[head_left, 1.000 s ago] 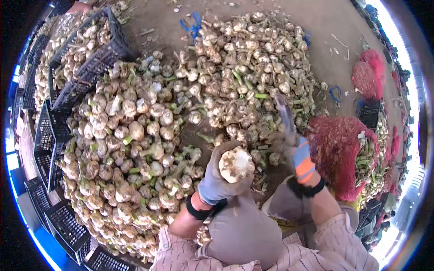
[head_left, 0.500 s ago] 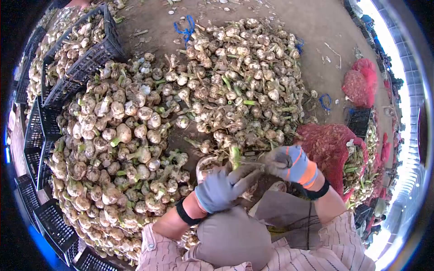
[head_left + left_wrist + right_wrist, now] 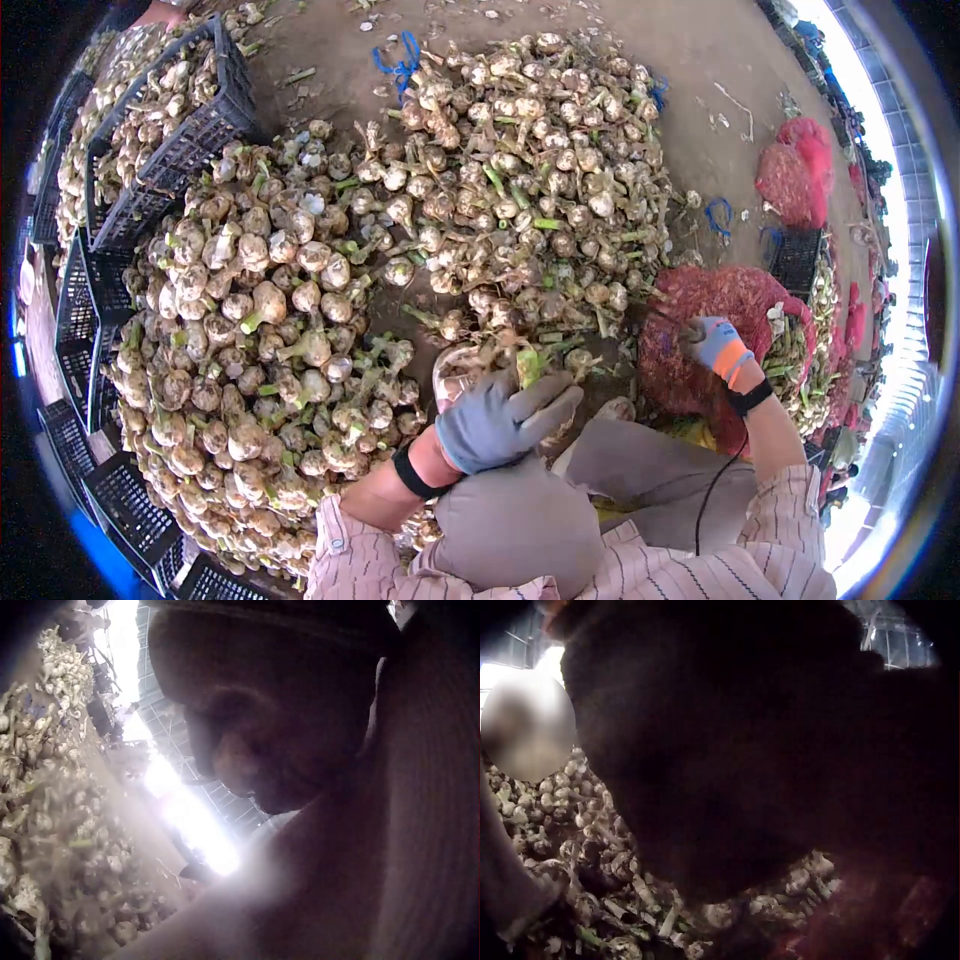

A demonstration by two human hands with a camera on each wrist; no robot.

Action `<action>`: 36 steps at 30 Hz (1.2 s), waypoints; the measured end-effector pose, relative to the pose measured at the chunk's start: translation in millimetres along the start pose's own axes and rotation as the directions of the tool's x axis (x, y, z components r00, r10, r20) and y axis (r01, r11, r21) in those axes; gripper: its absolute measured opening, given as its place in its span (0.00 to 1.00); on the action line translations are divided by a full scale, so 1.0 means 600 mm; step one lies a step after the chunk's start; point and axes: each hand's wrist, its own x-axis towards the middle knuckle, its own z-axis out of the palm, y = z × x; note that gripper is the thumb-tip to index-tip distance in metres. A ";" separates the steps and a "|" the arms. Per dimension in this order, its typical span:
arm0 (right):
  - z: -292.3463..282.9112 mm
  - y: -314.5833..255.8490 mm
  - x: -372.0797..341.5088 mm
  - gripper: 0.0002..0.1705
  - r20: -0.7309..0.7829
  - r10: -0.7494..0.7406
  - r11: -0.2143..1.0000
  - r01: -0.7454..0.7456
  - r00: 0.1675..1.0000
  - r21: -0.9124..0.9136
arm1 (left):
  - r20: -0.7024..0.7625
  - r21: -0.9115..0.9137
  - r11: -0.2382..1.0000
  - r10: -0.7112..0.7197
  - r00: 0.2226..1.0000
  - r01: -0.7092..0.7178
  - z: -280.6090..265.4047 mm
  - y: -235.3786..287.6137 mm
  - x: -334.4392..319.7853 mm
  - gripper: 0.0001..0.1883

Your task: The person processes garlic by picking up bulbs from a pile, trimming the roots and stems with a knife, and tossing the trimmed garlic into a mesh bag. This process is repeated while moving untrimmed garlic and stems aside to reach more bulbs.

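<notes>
In the head view my left hand [image 3: 500, 425], in a grey glove, holds a garlic bulb close over my knee, its fingers stretched across it. The bulb's short green stem [image 3: 528, 368] sticks up between thumb and fingers; the hand hides most of the bulb. My right hand [image 3: 718, 345], in a grey and orange glove, grips a dark knife [image 3: 668, 318] over the red mesh sack [image 3: 690, 370]. The blade points left, toward the garlic heap [image 3: 540, 150]. Both wrist views are dark and mostly blocked.
A second garlic heap [image 3: 260, 330] spreads at the left. Black crates [image 3: 170, 170] line the far left, one filled with garlic. Cut stalks [image 3: 790, 350] fill the sack's mouth. Another red sack [image 3: 795, 175] and blue twine [image 3: 718, 215] lie at the right.
The bulb went from root side up to stem up in my left hand. My right hand came in to the stem with the knife, then moved away right, over the red sack.
</notes>
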 end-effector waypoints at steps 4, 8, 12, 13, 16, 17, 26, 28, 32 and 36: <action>0.008 -0.024 0.056 0.24 -0.069 -0.098 0.984 0.107 0.993 0.142 | 0.044 -0.020 0.988 -0.152 0.987 0.153 -0.046 -0.019 -0.010 0.27; 0.016 -0.148 0.153 0.26 -0.150 -0.215 0.956 0.240 0.965 0.170 | -0.520 -0.368 0.651 -0.736 0.433 0.664 -0.131 -0.030 -0.214 0.21; 0.053 -0.274 0.236 0.26 -0.175 -0.325 0.923 0.352 0.929 0.156 | -0.712 -0.689 0.598 -0.664 -0.229 0.409 -0.311 0.048 -0.293 0.21; 0.060 -0.306 0.241 0.25 -0.192 -0.383 0.903 0.410 0.904 0.128 | -0.717 -0.684 0.577 -0.646 -0.263 0.447 -0.319 0.060 -0.311 0.21; 0.074 -0.367 0.258 0.21 0.104 -0.345 0.926 0.356 0.933 -0.125 | -0.734 -0.678 0.485 -0.493 -0.468 0.553 -0.272 0.054 -0.328 0.22; 0.105 -0.346 0.268 0.17 0.115 -0.400 0.891 0.415 0.909 -0.185 | -0.675 -0.706 0.385 -0.621 -0.399 0.595 -0.240 0.045 -0.291 0.22; 0.208 -0.086 0.102 0.30 0.074 -0.030 0.985 0.042 0.997 -0.167 | 0.043 -0.409 0.522 -0.808 0.587 0.749 0.006 -0.101 -0.095 0.27; 0.205 -0.074 0.085 0.27 -0.045 0.160 0.987 -0.159 0.986 0.027 | 0.188 -0.189 0.643 -0.718 0.670 0.742 0.062 -0.144 -0.084 0.29; 0.168 -0.084 0.117 0.19 -0.359 0.280 0.655 0.096 0.890 0.750 | 0.297 0.074 0.761 -0.633 0.715 0.644 0.151 -0.193 -0.033 0.33; 0.093 -0.119 0.125 0.11 -0.465 0.432 0.325 0.348 0.773 0.879 | 0.549 0.483 0.845 -0.497 0.672 0.230 0.205 -0.197 -0.008 0.35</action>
